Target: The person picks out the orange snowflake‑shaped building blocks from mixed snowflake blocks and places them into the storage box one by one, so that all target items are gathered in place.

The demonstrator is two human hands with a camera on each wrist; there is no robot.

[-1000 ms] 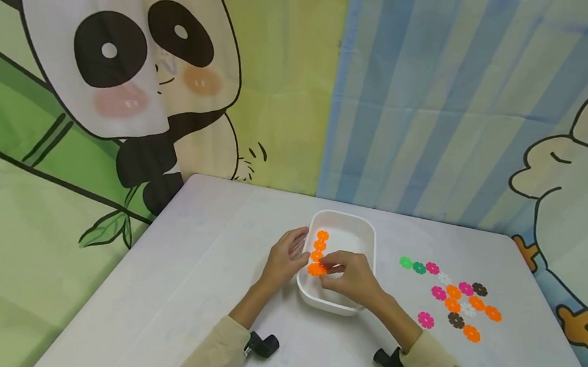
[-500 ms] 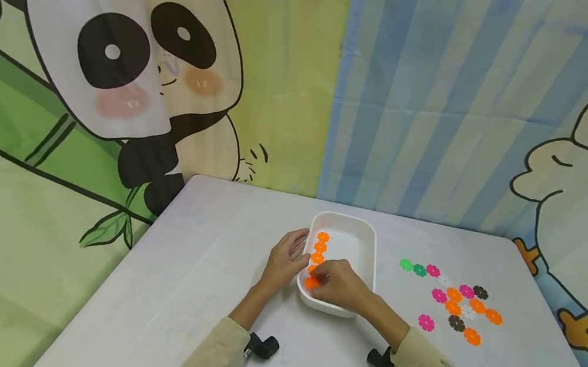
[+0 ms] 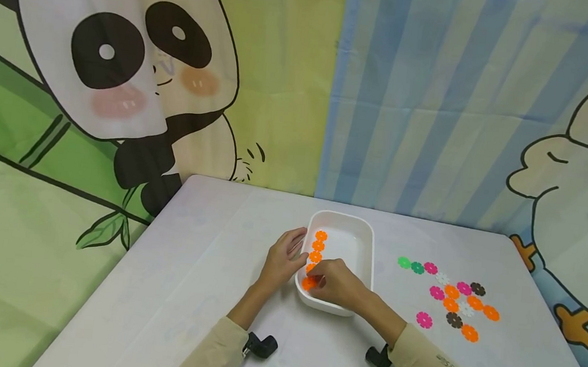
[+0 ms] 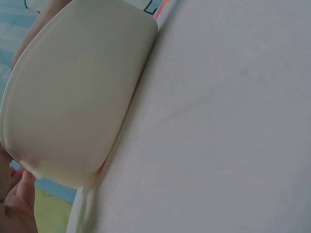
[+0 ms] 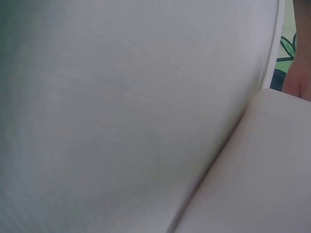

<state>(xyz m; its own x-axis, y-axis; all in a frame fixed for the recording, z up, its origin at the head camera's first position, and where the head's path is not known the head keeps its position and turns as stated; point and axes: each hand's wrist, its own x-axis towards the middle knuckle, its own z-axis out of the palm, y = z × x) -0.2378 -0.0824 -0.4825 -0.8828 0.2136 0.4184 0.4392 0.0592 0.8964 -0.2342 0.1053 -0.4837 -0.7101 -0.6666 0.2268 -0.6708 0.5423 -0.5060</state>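
Note:
A white plastic tray point(image 3: 357, 246) stands on the table in the head view. Along its left side, orange flower-shaped discs point(image 3: 318, 245) form a row running from far to near. My right hand point(image 3: 340, 283) reaches into the tray and pinches an orange flower-shaped disc point(image 3: 308, 283) at the near end of that row; its fingers partly cover the neighbouring disc. My left hand point(image 3: 281, 261) rests against the tray's left side, its fingers loosely bent and the thumb at the rim. In the left wrist view the tray's outer wall point(image 4: 77, 92) hides most of the work.
Right of the tray lie loose flower-shaped discs, among them a pink disc point(image 3: 424, 320), a light green disc point(image 3: 404, 263), a brown disc point(image 3: 454, 320) and an orange disc point(image 3: 470, 333). A printed curtain point(image 3: 282, 88) hangs behind the white table point(image 3: 226, 224).
My right hand has moved toward the near-left corner of the tray, bringing an orange disc to the near end of the row. The left hand has stayed by the tray.

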